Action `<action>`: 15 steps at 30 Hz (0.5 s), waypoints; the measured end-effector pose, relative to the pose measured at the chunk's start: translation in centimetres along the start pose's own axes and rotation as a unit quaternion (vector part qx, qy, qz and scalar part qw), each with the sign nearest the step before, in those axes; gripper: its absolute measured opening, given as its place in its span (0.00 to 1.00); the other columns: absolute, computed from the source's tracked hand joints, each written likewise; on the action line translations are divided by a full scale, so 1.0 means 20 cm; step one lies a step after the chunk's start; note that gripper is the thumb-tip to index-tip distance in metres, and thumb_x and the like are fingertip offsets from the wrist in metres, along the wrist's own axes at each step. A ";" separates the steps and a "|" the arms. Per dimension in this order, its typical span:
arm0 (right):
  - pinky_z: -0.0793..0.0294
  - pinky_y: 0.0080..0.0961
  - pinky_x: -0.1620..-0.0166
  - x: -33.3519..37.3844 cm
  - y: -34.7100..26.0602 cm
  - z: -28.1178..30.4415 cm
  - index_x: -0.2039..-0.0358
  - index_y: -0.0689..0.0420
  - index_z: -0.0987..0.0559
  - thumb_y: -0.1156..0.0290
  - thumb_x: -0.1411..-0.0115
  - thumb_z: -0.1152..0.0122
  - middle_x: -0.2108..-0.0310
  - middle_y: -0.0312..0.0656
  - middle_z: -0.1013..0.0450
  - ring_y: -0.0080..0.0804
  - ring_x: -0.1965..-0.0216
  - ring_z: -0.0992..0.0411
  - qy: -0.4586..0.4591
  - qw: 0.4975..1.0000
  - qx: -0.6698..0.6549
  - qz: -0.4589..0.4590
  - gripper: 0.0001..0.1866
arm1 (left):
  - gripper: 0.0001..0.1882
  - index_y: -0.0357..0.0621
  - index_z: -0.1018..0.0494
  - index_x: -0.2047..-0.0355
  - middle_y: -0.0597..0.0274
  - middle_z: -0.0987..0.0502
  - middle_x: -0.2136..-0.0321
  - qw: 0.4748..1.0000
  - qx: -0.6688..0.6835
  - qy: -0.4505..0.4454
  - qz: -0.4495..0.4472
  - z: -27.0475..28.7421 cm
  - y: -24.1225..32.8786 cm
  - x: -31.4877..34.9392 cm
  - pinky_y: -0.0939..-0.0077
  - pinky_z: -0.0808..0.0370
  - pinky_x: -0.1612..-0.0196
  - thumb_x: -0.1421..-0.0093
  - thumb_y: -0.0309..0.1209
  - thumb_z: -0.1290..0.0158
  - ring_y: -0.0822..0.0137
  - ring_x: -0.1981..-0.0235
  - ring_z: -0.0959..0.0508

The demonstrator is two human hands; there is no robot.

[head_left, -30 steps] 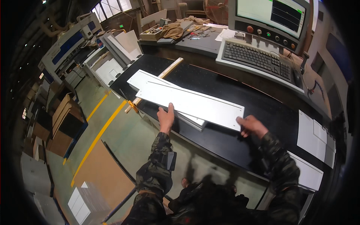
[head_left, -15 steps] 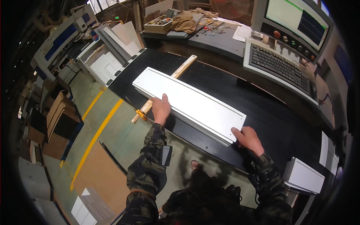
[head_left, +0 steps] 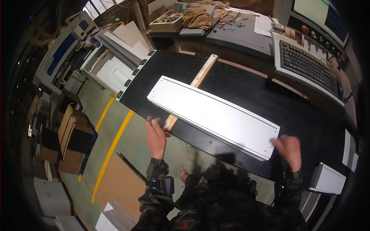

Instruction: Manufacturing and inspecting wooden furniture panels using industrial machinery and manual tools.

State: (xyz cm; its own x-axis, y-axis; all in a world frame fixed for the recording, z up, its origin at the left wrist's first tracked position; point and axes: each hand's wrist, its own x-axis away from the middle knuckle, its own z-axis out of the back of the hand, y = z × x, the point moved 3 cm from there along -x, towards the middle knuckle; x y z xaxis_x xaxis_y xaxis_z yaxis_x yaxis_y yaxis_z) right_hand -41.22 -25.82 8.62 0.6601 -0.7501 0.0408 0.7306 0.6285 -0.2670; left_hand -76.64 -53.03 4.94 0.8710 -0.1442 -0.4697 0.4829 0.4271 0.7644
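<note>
White stacked panels point(head_left: 216, 115), head view, lie near the centre on a black worktop point(head_left: 254, 92), over a wooden strip point(head_left: 204, 71) visible at 12 o'clock. At 8 o'clock the left hand point(head_left: 156, 139) is loosely spread, empty; at 4 o'clock the right hand point(head_left: 290, 151) is blurred, its grip unclear. They are probably stiff, smooth and collectively weighty, best held at both short ends.

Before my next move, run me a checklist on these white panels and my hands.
1. White panels resting on the black tabletop: ok.
2. Wooden strip passing beneath the panels: ok.
3. Left hand open and clear of the panels: ok.
4. Right hand clear of the panels: cannot tell; it is blurred at their right end.
5. Far edges flush: cannot tell, hidden from this view.
</note>
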 end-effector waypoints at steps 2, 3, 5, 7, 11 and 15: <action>0.29 0.39 0.71 0.03 -0.18 0.15 0.69 0.66 0.22 0.66 0.44 0.43 0.77 0.57 0.28 0.45 0.72 0.25 0.143 0.951 -0.253 -0.106 0.14 | 0.16 0.34 0.34 0.59 0.54 0.27 0.73 0.984 0.044 -0.154 0.075 -0.05 -0.01 -0.01 0.74 0.29 0.72 0.34 0.36 0.64 0.66 0.77 0.27; 0.27 0.36 0.68 0.03 -0.30 0.13 0.63 0.65 0.23 0.69 0.44 0.45 0.72 0.56 0.27 0.42 0.70 0.24 0.168 0.948 -0.271 -0.005 0.13 | 0.15 0.35 0.34 0.65 0.62 0.30 0.81 0.991 0.048 -0.110 -0.050 -0.05 -0.08 -0.01 0.77 0.32 0.77 0.34 0.35 0.64 0.71 0.85 0.31; 0.27 0.28 0.54 0.04 -0.52 -0.02 0.52 0.62 0.27 0.73 0.43 0.47 0.58 0.53 0.28 0.39 0.57 0.27 0.091 0.942 -0.298 0.124 0.17 | 0.14 0.34 0.34 0.66 0.63 0.29 0.83 0.959 0.235 -0.156 0.005 -0.06 0.12 0.05 0.81 0.32 0.77 0.33 0.33 0.64 0.75 0.83 0.30; 0.32 0.32 0.48 0.02 -0.91 -0.18 0.46 0.61 0.33 0.75 0.48 0.45 0.55 0.54 0.32 0.47 0.47 0.36 -0.082 0.852 -0.460 0.237 0.26 | 0.17 0.33 0.34 0.65 0.63 0.31 0.85 0.894 0.390 -0.219 0.011 -0.06 0.31 0.05 0.82 0.31 0.78 0.32 0.35 0.66 0.76 0.85 0.32; 0.30 0.35 0.57 -0.02 -1.32 -0.33 0.42 0.60 0.41 0.76 0.51 0.43 0.63 0.53 0.32 0.51 0.59 0.32 -0.015 0.881 -0.308 0.358 0.34 | 0.20 0.31 0.35 0.58 0.61 0.31 0.82 0.810 0.491 -0.307 0.091 -0.01 0.40 -0.06 0.79 0.28 0.69 0.31 0.38 0.69 0.71 0.79 0.27; 0.30 0.39 0.63 -0.08 -1.40 -0.24 0.41 0.61 0.44 0.70 0.44 0.48 0.63 0.56 0.31 0.53 0.62 0.30 -0.058 0.926 -0.314 0.200 0.31 | 0.23 0.28 0.46 0.43 0.46 0.30 0.57 0.604 0.654 -0.354 0.287 -0.25 0.14 -0.11 0.65 0.37 0.44 0.32 0.35 0.70 0.52 0.48 0.31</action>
State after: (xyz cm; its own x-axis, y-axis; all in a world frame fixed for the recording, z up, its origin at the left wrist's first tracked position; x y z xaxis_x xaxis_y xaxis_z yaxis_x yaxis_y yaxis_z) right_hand -63.50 -43.21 11.46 0.8972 -0.4325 -0.0886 0.2022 0.5809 -0.7885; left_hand -77.67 -47.01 5.82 0.5260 -0.8504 -0.0085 -0.6619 -0.4157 0.6238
